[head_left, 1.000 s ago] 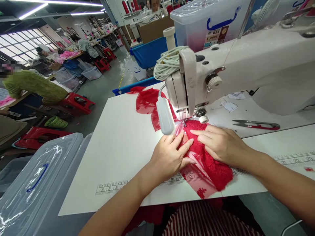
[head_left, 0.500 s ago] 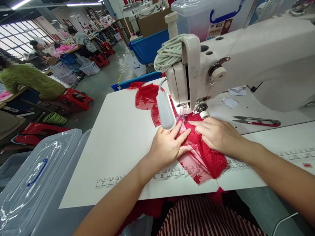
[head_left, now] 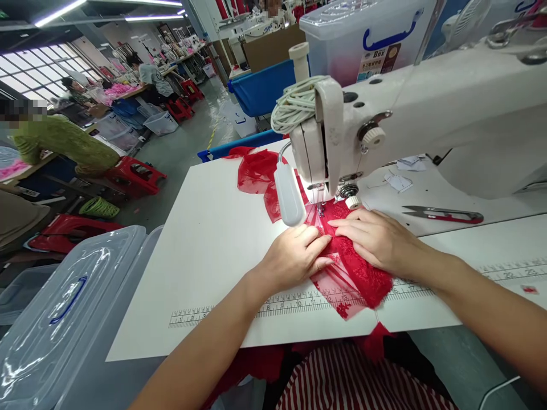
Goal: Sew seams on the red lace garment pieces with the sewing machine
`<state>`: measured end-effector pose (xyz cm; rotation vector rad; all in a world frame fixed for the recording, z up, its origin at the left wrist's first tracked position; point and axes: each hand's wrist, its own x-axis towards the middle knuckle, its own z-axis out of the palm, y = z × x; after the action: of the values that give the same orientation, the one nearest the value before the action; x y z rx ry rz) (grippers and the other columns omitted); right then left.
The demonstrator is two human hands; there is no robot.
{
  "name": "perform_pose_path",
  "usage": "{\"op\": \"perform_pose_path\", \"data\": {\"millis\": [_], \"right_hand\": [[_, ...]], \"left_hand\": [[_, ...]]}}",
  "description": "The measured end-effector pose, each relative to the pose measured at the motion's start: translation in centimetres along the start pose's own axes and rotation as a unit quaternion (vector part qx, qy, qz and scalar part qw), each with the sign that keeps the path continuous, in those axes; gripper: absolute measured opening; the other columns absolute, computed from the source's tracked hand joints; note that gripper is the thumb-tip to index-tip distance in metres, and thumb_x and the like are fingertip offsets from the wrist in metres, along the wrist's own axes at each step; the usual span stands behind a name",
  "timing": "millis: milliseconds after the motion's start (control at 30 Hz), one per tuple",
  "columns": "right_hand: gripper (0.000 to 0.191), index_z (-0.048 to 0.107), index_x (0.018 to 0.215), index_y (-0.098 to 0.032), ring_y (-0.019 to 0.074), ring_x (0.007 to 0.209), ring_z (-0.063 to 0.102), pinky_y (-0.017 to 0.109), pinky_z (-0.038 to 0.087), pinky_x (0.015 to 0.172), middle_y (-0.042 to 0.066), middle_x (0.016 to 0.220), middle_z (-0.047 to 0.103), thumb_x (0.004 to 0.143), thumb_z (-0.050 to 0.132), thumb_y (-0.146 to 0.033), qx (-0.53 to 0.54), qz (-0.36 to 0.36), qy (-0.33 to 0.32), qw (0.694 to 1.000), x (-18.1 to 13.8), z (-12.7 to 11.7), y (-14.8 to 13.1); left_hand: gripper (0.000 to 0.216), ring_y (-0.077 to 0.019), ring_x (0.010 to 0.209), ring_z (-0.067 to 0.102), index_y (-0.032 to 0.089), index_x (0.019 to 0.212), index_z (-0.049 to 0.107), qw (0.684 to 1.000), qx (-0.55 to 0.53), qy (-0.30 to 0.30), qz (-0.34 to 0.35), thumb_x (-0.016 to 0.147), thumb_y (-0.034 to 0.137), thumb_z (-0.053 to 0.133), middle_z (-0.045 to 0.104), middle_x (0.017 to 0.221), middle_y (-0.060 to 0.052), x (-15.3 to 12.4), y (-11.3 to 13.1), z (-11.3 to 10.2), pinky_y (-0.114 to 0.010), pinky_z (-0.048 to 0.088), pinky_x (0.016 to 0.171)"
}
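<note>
Your L hand [head_left: 294, 256] is at 9 o'clock on the red cloth [head_left: 371, 278], fingers half bent, tips on it; your R hand [head_left: 382, 242] lies on it approx 1–2 o'clock, fingers part curled. Can't tell if either's pinching. Cloth's on the white surface [head_left: 213, 228], far end under the sewing machine [head_left: 310, 159] at 11 o'clock. From cloth: lamp [head_left: 289, 195] approx 10–11 o'clock, w/ thin red fabric [head_left: 256, 172] beyond; snips [head_left: 444, 214] 2 o'clock.
</note>
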<state>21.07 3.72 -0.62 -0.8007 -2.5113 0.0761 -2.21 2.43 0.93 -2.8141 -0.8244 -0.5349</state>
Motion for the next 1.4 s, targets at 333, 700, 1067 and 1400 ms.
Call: {"op": "perform_pose_path", "data": {"millis": [333, 700, 1067, 1400], "right_hand": [[0.04, 0.067, 0.109, -0.015, 0.022, 0.096, 0.058, 0.039, 0.053, 0.078, 0.008, 0.118, 0.069, 0.082, 0.043, 0.001, -0.034, 0.012, 0.015, 0.999, -0.18, 0.34, -0.35], [0.034, 0.066, 0.102, -0.015, 0.0217, 0.096, 0.06, 0.037, 0.052, 0.079, 0.008, 0.114, 0.07, 0.083, 0.043, 0.001, -0.021, 0.037, 0.019, 0.999, 0.04, 0.19, -0.19], [0.033, 0.066, 0.101, -0.017, 0.0212, 0.096, 0.059, 0.036, 0.052, 0.078, 0.008, 0.114, 0.07, 0.083, 0.044, -0.001, -0.033, 0.041, 0.006, 0.999, 0.15, 0.01, 0.12], [0.034, 0.064, 0.112, -0.014, 0.0232, 0.1, 0.06, 0.04, 0.052, 0.082, 0.01, 0.118, 0.068, 0.087, 0.043, -0.004, -0.016, 0.041, 0.006, 0.999, 0.56, 0.17, 0.62]], "left_hand": [[0.066, -0.0241, 0.09, 0.06, 0.008, 0.124, 0.059, 0.998, 0.034, -0.046, -0.027, 0.098, 0.057, 0.023, 0.06, 0.12, -0.02, -0.61, 0.4, -0.13, -0.039, 0.052, 0.075], [0.07, -0.0303, 0.098, 0.062, 0.01, 0.126, 0.06, 0.994, 0.094, -0.037, -0.032, 0.094, 0.063, 0.028, 0.062, 0.122, -0.022, -0.81, 0.67, 0.18, -0.04, 0.049, 0.073], [0.064, -0.028, 0.094, 0.062, 0.014, 0.13, 0.058, 0.993, 0.094, -0.065, -0.044, 0.095, 0.061, 0.031, 0.06, 0.128, -0.02, -0.83, 0.68, 0.09, -0.039, 0.048, 0.074], [0.059, -0.0309, 0.107, 0.06, 0.016, 0.129, 0.059, 0.989, 0.109, -0.064, -0.073, 0.093, 0.06, 0.042, 0.059, 0.132, -0.017, -0.75, 0.44, 0.55, -0.044, 0.047, 0.085]]}}
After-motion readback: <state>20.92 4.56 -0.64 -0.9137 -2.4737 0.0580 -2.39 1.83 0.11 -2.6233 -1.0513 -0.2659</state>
